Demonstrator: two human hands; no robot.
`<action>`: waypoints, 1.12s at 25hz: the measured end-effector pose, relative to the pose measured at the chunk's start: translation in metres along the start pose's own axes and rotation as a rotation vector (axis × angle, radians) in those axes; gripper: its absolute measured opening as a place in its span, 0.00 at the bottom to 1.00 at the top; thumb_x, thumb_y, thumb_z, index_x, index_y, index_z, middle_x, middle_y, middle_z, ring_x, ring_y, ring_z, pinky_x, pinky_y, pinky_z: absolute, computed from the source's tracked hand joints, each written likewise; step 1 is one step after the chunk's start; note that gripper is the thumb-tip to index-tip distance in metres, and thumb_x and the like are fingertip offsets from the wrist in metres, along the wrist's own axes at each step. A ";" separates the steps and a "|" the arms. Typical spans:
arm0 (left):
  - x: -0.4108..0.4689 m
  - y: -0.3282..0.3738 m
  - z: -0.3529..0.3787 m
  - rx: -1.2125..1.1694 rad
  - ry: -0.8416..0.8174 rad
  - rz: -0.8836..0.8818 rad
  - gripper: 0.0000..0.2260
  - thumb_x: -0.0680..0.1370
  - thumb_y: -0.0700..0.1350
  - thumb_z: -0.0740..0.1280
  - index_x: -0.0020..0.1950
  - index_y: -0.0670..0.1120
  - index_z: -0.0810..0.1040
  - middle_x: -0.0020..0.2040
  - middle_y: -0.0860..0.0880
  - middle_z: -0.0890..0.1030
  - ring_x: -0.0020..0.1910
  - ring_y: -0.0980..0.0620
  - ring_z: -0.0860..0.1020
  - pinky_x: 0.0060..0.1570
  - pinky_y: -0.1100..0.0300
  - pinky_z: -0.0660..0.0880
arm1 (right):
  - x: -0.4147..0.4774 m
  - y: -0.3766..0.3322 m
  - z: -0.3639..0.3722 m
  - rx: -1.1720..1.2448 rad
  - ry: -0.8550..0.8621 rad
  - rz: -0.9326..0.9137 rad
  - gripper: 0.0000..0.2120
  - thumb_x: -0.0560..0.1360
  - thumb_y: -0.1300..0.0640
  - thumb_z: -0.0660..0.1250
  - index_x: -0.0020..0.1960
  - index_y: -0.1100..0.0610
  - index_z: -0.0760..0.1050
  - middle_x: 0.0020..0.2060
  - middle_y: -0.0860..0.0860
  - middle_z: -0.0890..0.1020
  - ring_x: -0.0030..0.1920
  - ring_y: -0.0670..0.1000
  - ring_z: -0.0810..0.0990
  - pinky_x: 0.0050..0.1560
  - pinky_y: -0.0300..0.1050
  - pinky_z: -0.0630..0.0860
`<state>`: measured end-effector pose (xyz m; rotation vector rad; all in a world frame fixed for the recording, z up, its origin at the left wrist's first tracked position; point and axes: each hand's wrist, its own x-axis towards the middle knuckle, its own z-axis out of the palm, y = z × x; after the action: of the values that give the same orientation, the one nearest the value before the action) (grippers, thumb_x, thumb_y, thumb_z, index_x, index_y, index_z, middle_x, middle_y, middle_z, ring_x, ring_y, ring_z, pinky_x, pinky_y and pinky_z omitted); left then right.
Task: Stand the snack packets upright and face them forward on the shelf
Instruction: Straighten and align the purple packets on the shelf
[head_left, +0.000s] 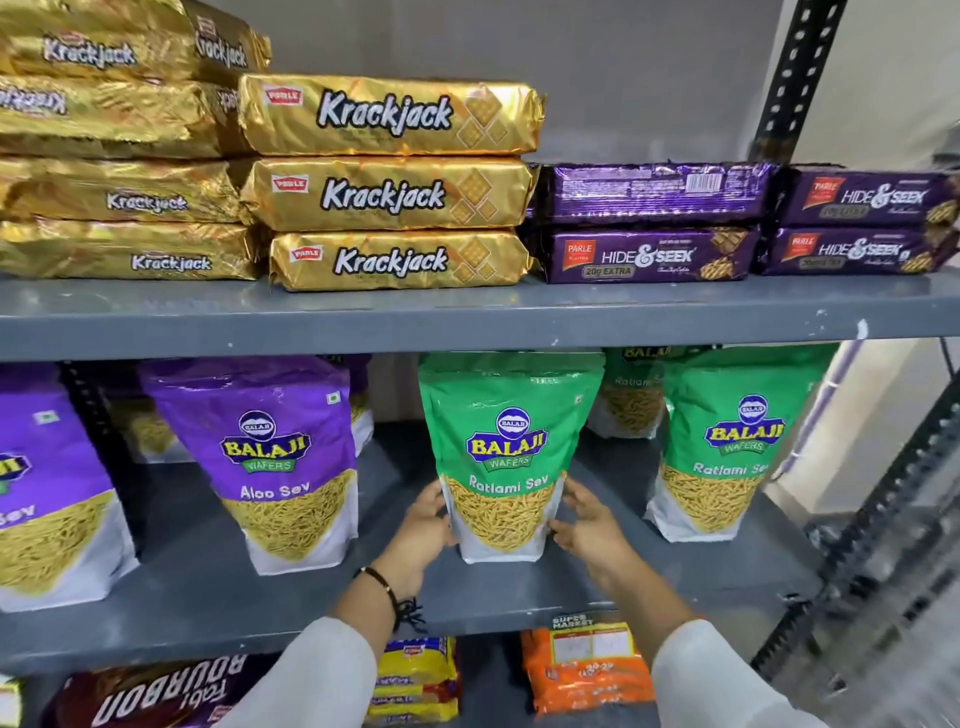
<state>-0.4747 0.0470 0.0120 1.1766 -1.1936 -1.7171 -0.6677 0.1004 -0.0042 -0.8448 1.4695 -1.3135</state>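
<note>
A: Where is the green plastic Ratlami Sev packet (504, 457)?

B: In the middle of the frame, standing up on the grey metal middle shelf (208, 587), front facing out.

A: And the hands?

B: The left hand (423, 530) touches its lower left edge. The right hand (589, 525) is at its lower right edge, fingers spread. The packet sits between them. I cannot tell how hard they press.

A: What is beside it?

B: A purple Aloo Sev packet (275, 462) to the left, another green Ratlami Sev packet (727, 441) to the right.
</note>
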 end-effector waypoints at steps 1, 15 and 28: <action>0.000 0.000 0.000 -0.004 0.000 -0.007 0.25 0.74 0.25 0.52 0.67 0.43 0.67 0.62 0.46 0.74 0.54 0.51 0.75 0.32 0.68 0.78 | 0.001 0.002 -0.001 -0.003 0.000 -0.007 0.29 0.72 0.76 0.59 0.68 0.56 0.67 0.60 0.54 0.76 0.45 0.52 0.78 0.28 0.35 0.73; -0.006 -0.003 0.011 0.172 0.013 0.008 0.26 0.70 0.23 0.53 0.48 0.55 0.71 0.47 0.59 0.75 0.50 0.55 0.74 0.44 0.60 0.73 | 0.006 -0.001 -0.005 0.001 0.021 0.015 0.30 0.72 0.76 0.55 0.68 0.53 0.67 0.62 0.51 0.75 0.58 0.57 0.77 0.45 0.47 0.75; -0.025 0.013 -0.050 0.170 0.204 0.160 0.27 0.69 0.21 0.54 0.64 0.40 0.70 0.65 0.40 0.74 0.60 0.44 0.75 0.40 0.64 0.72 | -0.037 -0.001 0.067 0.157 0.546 -0.264 0.12 0.70 0.72 0.59 0.40 0.57 0.75 0.33 0.49 0.77 0.37 0.50 0.74 0.34 0.28 0.71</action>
<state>-0.4188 0.0518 0.0234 1.2863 -1.2885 -1.3641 -0.5934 0.1133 0.0062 -0.6160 1.6730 -1.9415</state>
